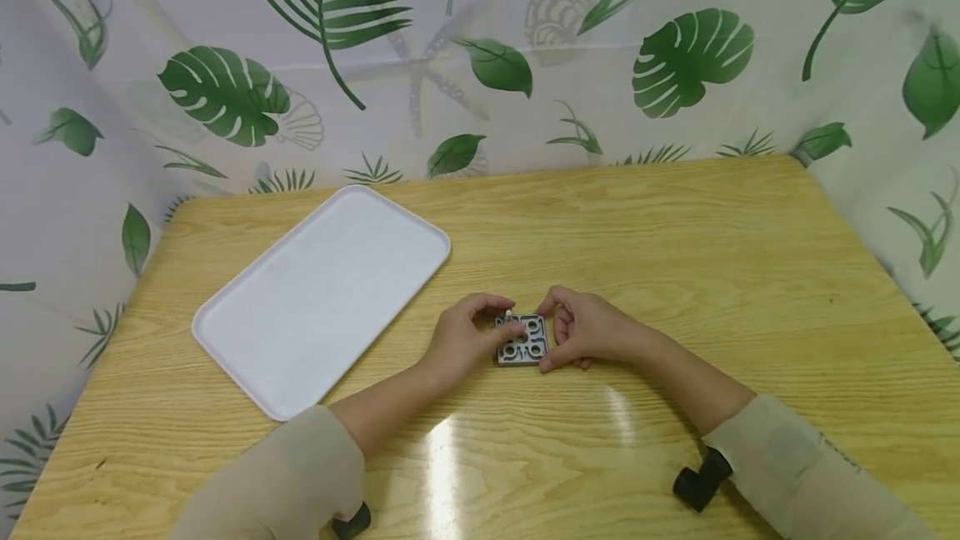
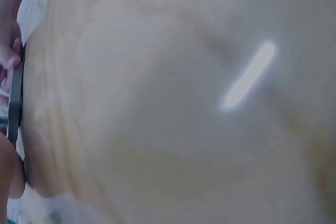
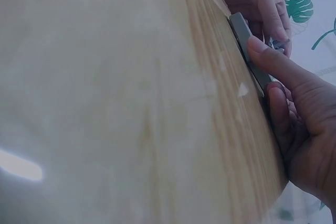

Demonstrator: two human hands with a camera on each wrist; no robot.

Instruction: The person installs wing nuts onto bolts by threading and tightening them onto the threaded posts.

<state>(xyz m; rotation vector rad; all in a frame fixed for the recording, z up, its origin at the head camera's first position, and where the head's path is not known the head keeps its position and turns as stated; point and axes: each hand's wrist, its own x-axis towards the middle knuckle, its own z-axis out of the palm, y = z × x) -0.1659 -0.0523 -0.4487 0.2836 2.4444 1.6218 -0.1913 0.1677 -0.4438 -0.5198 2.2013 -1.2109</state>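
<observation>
A small square grey block (image 1: pixel 522 354) with several round holes lies on the table in the head view. My right hand (image 1: pixel 588 327) grips its right side between thumb and fingers. My left hand (image 1: pixel 465 332) is at the block's far left corner, thumb reaching over the top face. Between that thumb and forefinger stands a small silvery, screw-like piece (image 1: pixel 508 315), partly hidden. From the right wrist view, the block's grey side (image 3: pixel 249 51) appears edge-on beside my right thumb. The left wrist view catches only the block's dark edge (image 2: pixel 16 98) at its border.
A white rectangular tray (image 1: pixel 322 298) lies slantwise on the wooden table (image 1: pixel 675 257), left of the hands. Behind the table hangs a leaf-patterned cloth (image 1: pixel 420 65). Black devices (image 1: pixel 701 482) stick out from both sleeves.
</observation>
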